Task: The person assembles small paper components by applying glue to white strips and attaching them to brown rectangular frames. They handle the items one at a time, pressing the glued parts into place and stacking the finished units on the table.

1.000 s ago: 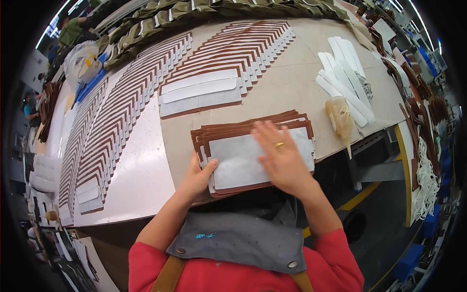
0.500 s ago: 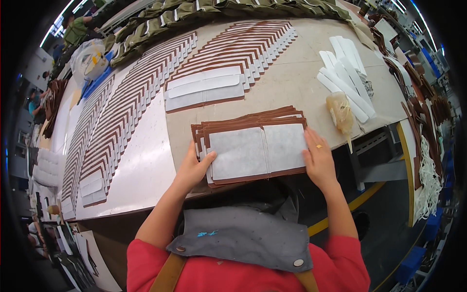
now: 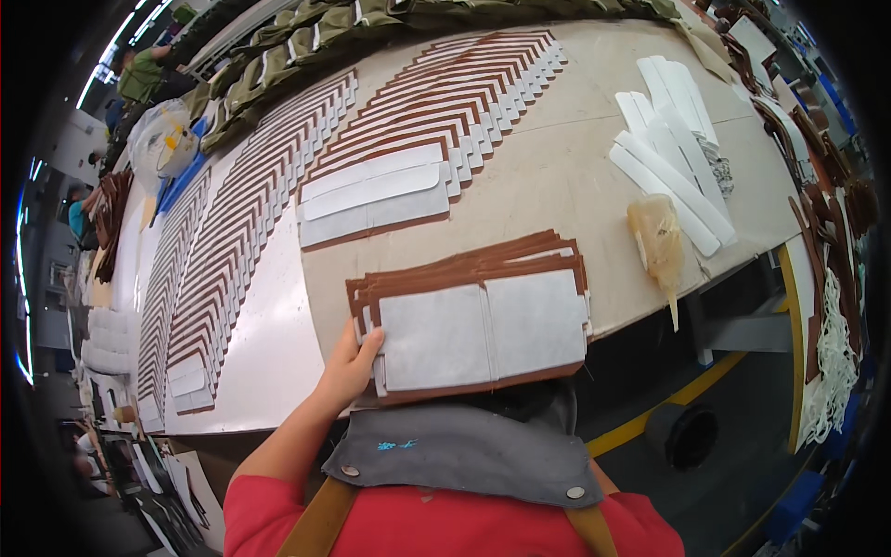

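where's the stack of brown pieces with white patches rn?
Head view, lower centre: the stack sits at the table's near edge, left hand gripping its left end.

Right hand hidden under the stack of brown panels [image 3: 469,320]; left hand [image 3: 348,371] fingertips tucked behind its edge

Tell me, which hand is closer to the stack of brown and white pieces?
Left. The left hand grips the left edge of the stack of brown and white pieces. The right hand is out of sight, so its distance can't be judged.
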Available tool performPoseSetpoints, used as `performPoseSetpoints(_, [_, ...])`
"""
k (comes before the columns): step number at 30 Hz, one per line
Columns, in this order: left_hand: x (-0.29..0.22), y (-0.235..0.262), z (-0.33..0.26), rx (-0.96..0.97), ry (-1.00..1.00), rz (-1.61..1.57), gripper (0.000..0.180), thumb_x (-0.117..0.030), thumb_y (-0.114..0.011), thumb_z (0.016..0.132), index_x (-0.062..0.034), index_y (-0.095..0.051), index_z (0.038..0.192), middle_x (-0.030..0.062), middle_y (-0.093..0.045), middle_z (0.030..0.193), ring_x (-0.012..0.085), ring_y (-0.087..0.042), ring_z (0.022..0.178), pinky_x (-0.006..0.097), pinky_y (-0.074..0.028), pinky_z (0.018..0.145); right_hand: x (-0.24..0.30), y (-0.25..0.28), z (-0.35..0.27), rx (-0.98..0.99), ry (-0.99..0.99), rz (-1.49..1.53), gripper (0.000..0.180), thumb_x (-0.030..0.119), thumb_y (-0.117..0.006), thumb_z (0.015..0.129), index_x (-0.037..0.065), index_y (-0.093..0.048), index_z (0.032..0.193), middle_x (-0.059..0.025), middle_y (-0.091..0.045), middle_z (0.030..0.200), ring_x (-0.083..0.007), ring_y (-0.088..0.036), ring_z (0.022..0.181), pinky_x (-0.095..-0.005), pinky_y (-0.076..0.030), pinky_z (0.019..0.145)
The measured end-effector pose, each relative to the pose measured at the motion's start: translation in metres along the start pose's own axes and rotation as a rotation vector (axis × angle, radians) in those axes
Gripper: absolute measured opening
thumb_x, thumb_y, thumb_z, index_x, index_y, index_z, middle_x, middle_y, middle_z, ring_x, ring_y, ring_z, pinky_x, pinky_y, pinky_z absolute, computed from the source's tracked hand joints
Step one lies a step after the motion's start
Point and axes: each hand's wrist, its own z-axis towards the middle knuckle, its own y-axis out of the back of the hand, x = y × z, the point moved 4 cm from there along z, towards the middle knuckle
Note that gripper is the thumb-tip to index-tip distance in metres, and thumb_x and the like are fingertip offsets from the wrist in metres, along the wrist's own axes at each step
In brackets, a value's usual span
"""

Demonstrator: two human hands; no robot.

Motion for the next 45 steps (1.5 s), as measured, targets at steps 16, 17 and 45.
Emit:
performPoseSetpoints(16, [0.006,-0.015,-0.026,-0.223,0.084,0.08,0.028,-0.018,-0.048,0.093,0.0047,-0.05,0.11,0.0099,-0.059,0.09,0.0132,-0.053,0.081,0.029,-0.044,0.071,0.089,0.112,0.014,-0.031,-0.134,0.115,0.028,0.023,-0.049,0.088,-0.004,-0.059,0.084,-0.0151,-0.061,0.071,-0.0249,-0.061,0.065,-0.0361,-0.048,0.058])
performPoseSetpoints(17, [0.003,-0.015,-0.026,-0.229,0.068,0.085,0.031,-0.017,-0.048,0.093,0.0058,-0.047,0.114,0.0117,-0.058,0.098,0.0141,-0.054,0.087,0.029,-0.044,0.076,0.085,0.117,0.018,-0.01,-0.128,0.097,0.028,0.023,-0.049,0.088,-0.004,-0.059,0.084,-0.015,-0.061,0.071,-0.0248,-0.061,0.064,-0.036,-0.048,0.057])
performPoseSetpoints(45, [-0.164,-0.159,0.059,0.013,-0.687,0.57,0.03,-0.009,-0.057,0.084,-0.0024,-0.052,0.113,0.0194,-0.046,0.122,0.0358,-0.044,0.113,0.04,-0.037,0.095,0.456,0.308,-0.236,-0.066,0.992,0.052,0.069,0.016,-0.062,0.077,0.007,-0.03,0.137,-0.0146,-0.042,0.125,-0.0251,-0.054,0.104,-0.0334,-0.047,0.085])
